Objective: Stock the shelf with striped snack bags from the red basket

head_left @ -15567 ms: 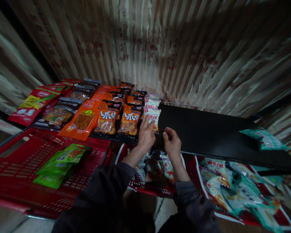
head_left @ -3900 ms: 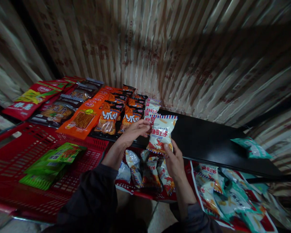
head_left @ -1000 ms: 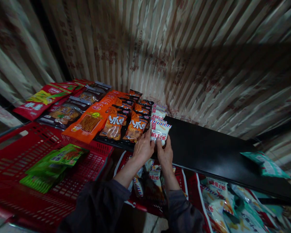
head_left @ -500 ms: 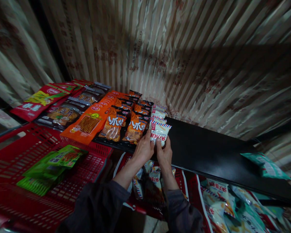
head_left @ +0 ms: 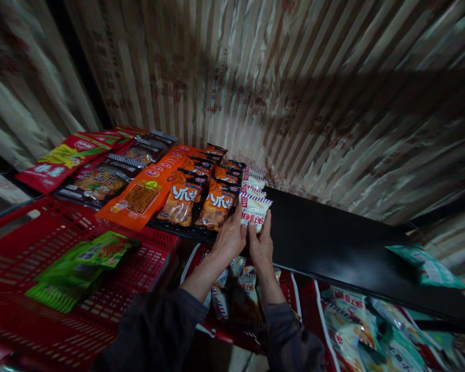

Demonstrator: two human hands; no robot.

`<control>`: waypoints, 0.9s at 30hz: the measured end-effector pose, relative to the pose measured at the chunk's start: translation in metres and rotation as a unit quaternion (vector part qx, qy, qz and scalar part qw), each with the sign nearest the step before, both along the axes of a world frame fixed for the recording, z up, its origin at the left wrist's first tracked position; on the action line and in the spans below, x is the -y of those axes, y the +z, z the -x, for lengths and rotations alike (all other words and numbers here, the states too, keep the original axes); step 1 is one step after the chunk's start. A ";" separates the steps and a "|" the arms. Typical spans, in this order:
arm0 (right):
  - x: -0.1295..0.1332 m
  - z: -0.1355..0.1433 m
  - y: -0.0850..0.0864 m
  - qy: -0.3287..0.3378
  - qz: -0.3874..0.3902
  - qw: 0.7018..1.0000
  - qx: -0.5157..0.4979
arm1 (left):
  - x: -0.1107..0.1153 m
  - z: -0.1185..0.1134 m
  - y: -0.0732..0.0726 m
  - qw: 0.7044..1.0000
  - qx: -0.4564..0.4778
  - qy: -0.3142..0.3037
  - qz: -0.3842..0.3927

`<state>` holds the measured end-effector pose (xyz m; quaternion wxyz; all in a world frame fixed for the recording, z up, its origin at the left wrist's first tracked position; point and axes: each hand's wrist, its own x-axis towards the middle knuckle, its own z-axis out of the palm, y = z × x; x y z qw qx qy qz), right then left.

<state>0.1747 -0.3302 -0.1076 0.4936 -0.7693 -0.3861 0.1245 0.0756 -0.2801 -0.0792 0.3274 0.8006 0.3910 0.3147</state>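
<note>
A small white snack bag [head_left: 254, 212] with red print and a striped top edge lies at the front of a row of like bags [head_left: 254, 178] on the black shelf [head_left: 318, 227]. Its left side is gripped by my left hand [head_left: 231, 235], its right side by my right hand [head_left: 261, 243]; both thumbs rest on its lower front. Just left of my hands are two rows of orange snack bags [head_left: 217, 204] with black edges. Beneath my wrists, more white bags [head_left: 246, 287] fill a red basket [head_left: 248, 336].
At the left stand a flat orange packet [head_left: 139, 199], dark brown packets [head_left: 96, 181] and red packets [head_left: 65, 157]. A red shopping basket [head_left: 19, 248] holds green packets [head_left: 85, 263]. A teal packet [head_left: 426, 266] lies at the shelf's right end. Another basket [head_left: 320, 315] holds mixed bags. Striped cloth [head_left: 256, 93] hangs behind.
The bag between my hands has shifted slightly left, and my right hand has moved a little left with it. My left hand has hardly moved.
</note>
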 end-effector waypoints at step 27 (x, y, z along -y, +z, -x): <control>0.002 0.001 -0.012 -0.013 -0.043 0.999 0.030 | 0.008 -0.001 -0.002 0.998 -0.019 0.038 -0.042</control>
